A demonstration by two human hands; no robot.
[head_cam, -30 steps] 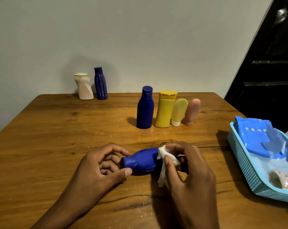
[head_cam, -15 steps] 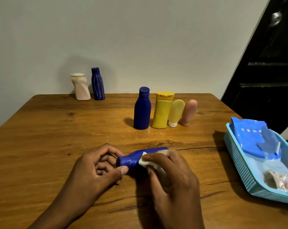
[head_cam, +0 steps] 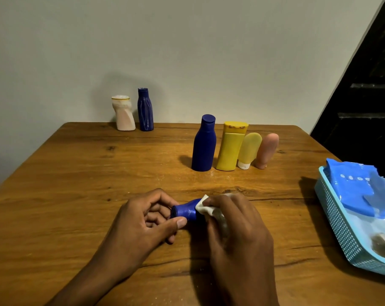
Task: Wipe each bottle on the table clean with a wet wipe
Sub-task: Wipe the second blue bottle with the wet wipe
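Wooden bench (head_cam: pixel 77 184) carries a small blue bottle (head_cam: pixel 185 212) lying on its side near its front edge. Left hand (head_cam: pixel 143 224) pinches the bottle's neck end; right hand (head_cam: pixel 235 226) grips a white wet wipe (head_cam: pixel 203 206) against its body.

Left hand (head_cam: pixel 143 219) pinches the neck of the blue bottle (head_cam: pixel 185 212) lying on the table (head_cam: pixel 77 184); right hand (head_cam: pixel 238 228) presses a white wipe (head_cam: pixel 203 206) around it.
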